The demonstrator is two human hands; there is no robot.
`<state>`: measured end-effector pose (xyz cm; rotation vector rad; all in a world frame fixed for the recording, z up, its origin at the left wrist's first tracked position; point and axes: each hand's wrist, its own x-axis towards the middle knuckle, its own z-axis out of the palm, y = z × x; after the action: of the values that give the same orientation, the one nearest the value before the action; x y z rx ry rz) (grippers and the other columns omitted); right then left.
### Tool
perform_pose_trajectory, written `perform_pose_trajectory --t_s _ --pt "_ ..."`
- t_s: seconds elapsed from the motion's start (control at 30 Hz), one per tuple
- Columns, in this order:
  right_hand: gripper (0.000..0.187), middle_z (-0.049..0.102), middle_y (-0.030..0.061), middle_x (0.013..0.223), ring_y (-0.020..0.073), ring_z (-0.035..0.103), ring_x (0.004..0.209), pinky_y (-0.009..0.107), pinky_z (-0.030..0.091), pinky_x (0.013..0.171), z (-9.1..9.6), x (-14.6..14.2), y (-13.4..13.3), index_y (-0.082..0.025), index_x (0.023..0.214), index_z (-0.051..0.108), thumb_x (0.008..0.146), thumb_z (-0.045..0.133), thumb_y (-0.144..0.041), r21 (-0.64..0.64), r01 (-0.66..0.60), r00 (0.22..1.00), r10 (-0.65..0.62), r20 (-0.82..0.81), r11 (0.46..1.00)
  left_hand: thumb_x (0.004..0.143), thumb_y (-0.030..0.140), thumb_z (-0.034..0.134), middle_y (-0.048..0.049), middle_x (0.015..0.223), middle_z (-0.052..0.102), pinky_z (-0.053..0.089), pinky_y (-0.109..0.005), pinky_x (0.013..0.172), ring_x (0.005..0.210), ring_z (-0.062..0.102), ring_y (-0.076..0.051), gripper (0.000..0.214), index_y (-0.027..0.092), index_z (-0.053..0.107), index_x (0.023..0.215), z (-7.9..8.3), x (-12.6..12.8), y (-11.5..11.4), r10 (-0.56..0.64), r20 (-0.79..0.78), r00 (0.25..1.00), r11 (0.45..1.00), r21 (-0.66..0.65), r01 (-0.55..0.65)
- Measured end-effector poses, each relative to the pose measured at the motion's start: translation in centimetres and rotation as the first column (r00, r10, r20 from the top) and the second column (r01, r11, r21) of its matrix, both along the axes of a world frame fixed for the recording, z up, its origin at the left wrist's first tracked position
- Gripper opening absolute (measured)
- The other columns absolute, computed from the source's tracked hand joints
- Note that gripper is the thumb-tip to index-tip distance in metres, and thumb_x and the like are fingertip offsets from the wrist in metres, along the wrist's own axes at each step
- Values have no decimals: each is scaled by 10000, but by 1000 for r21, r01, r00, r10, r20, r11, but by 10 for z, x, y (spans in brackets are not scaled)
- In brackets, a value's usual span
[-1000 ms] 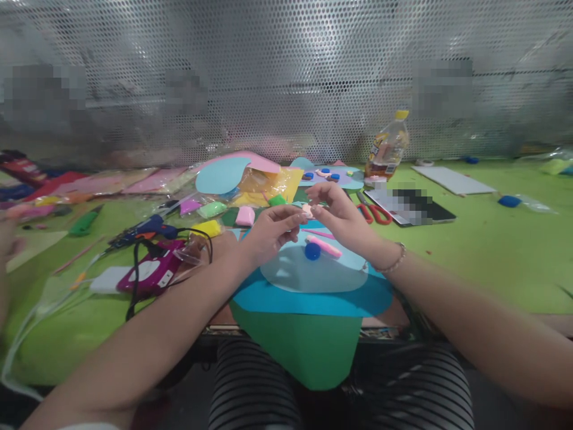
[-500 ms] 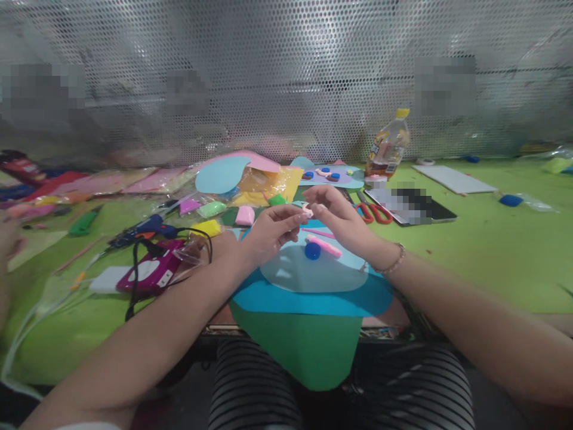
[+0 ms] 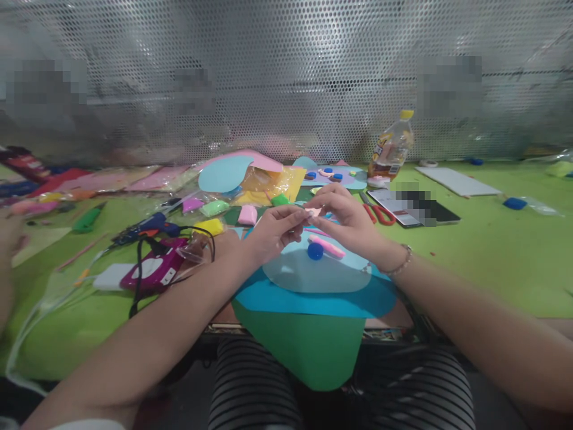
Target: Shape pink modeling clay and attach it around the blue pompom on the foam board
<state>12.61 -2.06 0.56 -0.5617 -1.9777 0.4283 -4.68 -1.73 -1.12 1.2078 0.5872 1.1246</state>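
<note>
My left hand pinches a small pale pink piece of modelling clay between thumb and fingers. From the other side, my right hand closes its thumb and fingertips round the same piece, whose exact shape is partly hidden. Below the hands, a blue round lump and a pink stick-like piece lie on a pale blue paper shape. That shape rests on a darker blue paper, with a green paper hanging over the table edge beneath it.
Red-handled scissors and a phone-like dark slab lie to the right, a bottle behind them. A glue gun, a magenta power strip and cables crowd the left. Clay packets lie behind. Another person's hand shows far left.
My right hand's fingers have curled lower and closer round the pale pink piece. My left hand keeps its pinch. The whole view has shifted slightly.
</note>
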Motion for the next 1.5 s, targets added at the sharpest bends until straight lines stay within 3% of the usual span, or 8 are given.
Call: perform_pose_trajectory --t_s 0.23,0.43,0.7,1.5 --pt "63 544 19 825 143 540 818 291 496 668 -2 -2 2 -226 846 623 810 634 -276 78 85 996 -84 -18 993 663 371 741 24 573 542 371 -173 456 492 450 -39 210 170 688 689 0 -2 1 -31 -8 999 999 -5 31" --pt "56 568 16 837 140 544 812 282 489 645 -2 -2 2 -228 867 612 824 618 -262 77 38 999 -38 -1 996 668 374 738 37 562 517 378 -185 487 509 447 -43 205 179 679 688 -1 -3 1 -49 -12 999 999 -18 49" --pt "76 564 12 792 142 537 787 293 464 636 -2 -2 3 -219 812 594 836 603 -290 88 78 997 -80 20 993 708 375 707 32 616 525 384 -186 497 522 459 -40 190 186 690 725 -5 -5 3 -70 -9 997 998 -7 70" --pt "37 556 9 816 138 534 794 299 475 640 -3 -3 4 -227 844 578 824 607 -216 66 27 999 -29 36 997 611 428 764 31 579 526 368 -179 477 510 435 -44 277 178 670 684 0 -3 0 -23 -34 999 997 -71 20"
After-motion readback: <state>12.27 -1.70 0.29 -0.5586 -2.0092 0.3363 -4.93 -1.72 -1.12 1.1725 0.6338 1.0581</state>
